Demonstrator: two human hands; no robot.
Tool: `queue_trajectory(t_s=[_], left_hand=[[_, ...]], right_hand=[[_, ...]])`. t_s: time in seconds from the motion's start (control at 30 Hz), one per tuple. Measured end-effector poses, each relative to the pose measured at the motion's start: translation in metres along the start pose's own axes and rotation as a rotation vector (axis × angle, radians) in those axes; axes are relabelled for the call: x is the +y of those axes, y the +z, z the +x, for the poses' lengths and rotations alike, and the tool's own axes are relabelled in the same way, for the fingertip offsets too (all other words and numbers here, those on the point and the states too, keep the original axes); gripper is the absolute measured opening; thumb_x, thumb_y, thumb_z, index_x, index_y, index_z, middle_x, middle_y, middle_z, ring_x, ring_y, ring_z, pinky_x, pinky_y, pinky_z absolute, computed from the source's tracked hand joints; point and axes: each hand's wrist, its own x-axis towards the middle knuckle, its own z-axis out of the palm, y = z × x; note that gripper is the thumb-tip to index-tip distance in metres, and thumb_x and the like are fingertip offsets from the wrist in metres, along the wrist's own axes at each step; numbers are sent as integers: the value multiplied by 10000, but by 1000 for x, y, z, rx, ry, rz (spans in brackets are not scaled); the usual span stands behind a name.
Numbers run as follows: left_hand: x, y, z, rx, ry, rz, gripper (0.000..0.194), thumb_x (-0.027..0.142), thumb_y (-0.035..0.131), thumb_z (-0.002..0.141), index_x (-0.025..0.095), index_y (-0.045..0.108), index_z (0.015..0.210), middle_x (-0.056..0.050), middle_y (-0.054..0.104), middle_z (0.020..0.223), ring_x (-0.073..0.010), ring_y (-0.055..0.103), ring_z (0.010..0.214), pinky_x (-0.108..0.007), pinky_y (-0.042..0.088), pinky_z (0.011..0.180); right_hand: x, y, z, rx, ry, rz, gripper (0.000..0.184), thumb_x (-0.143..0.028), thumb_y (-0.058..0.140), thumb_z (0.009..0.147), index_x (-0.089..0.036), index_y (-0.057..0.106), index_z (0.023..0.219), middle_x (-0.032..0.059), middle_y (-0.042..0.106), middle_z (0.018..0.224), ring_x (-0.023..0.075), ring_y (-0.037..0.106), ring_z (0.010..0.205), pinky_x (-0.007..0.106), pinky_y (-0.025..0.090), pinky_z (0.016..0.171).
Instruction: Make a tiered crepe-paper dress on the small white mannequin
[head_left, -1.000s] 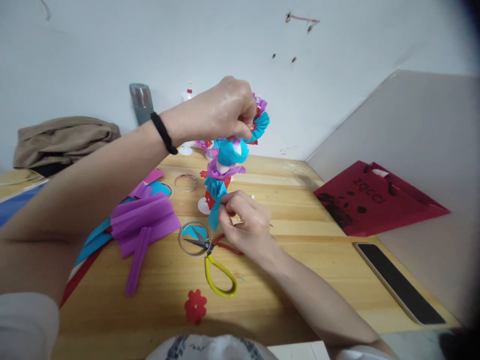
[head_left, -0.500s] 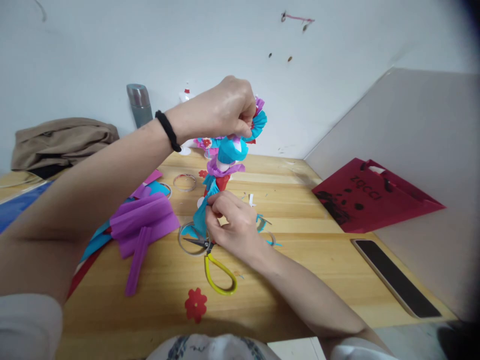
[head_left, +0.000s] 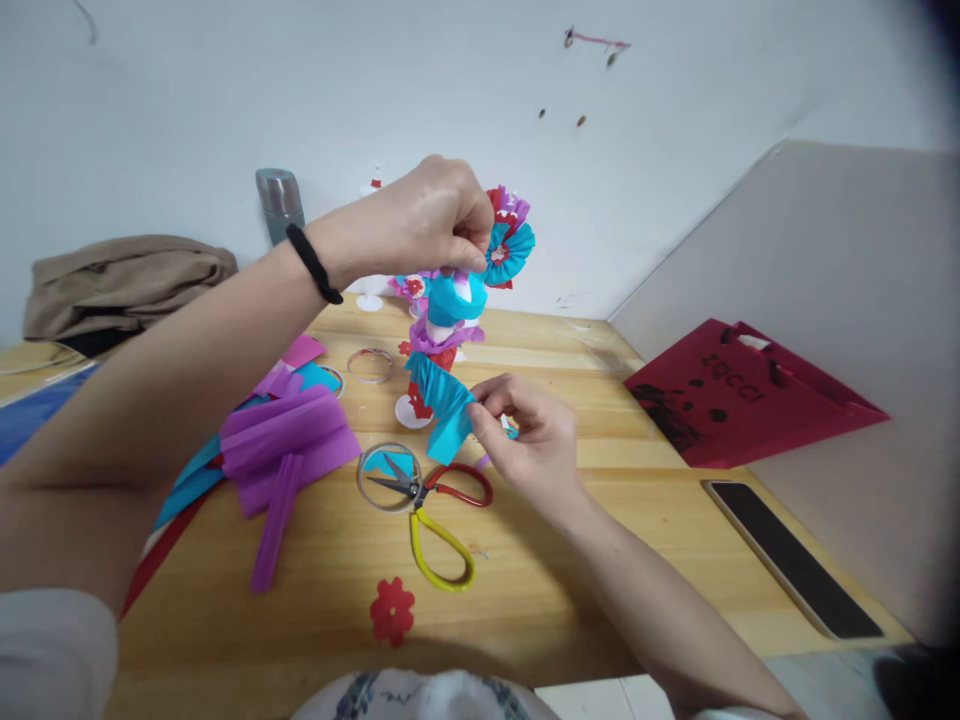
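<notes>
My left hand (head_left: pixel 442 215) is closed round the top of an upright crepe-paper decoration (head_left: pixel 454 300), whose gripped part its fingers hide. Blue, purple and red paper wraps this decoration in layers above a white round base (head_left: pixel 411 412). Beside my left knuckles shows a pleated blue paper flower (head_left: pixel 511 255) with red and purple paper behind. Between thumb and fingers, my right hand (head_left: pixel 529 425) pinches a blue crepe-paper strip (head_left: pixel 450 415). The strip's gathered left end meets the decoration near the red paper; its lower end hangs free.
Scissors (head_left: pixel 442 585) with red and yellow handles lie open across a tape ring (head_left: pixel 364 490). Nearby are a red paper flower (head_left: pixel 392 611) and purple crepe paper (head_left: pixel 292 440). A phone (head_left: pixel 795 560) and a red bag (head_left: pixel 750 400) are right; a bottle (head_left: pixel 281 205) stands behind.
My right hand first moved left and down with the blue strip, then back right, spreading the strip out. My left hand shifted slightly left, and the blue flower now shows more of its front.
</notes>
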Motion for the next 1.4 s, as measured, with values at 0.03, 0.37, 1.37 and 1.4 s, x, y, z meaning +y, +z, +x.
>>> queue_trajectory(t_s=[0.03,0.37,1.37,1.4], left_hand=[[0,-1,-1,2,-3,-4,116,150,682,791,152,720,682,22,582,548,-110,447,634,-290,374,681],[-2,-6,-8,-17,0,-49,106,176,665,780,157,692,679,22,555,560,-106,445,598,-279,355,632],[-18,-5,-16,15,-10,-174,259,460,691,817,207,742,797,-8,639,594,-182,570,816,-253,437,712],[-17,-4,-16,19,-18,-184,257,457,691,818,205,741,796,-6,633,585,-182,573,821,-254,438,715]], right_hand=[[2,-3,2,0,9,-7,252,-127,607,836,-207,498,623,6,673,724,117,588,613,259,461,578],[33,-10,28,-47,238,179,280,-268,689,738,-205,474,571,-3,615,608,105,484,524,248,387,498],[14,26,29,-317,172,350,270,-281,690,756,-208,458,638,-24,548,647,109,478,598,240,396,547],[10,29,28,-326,149,337,252,-264,682,761,-208,465,645,-21,553,657,117,500,621,243,406,561]])
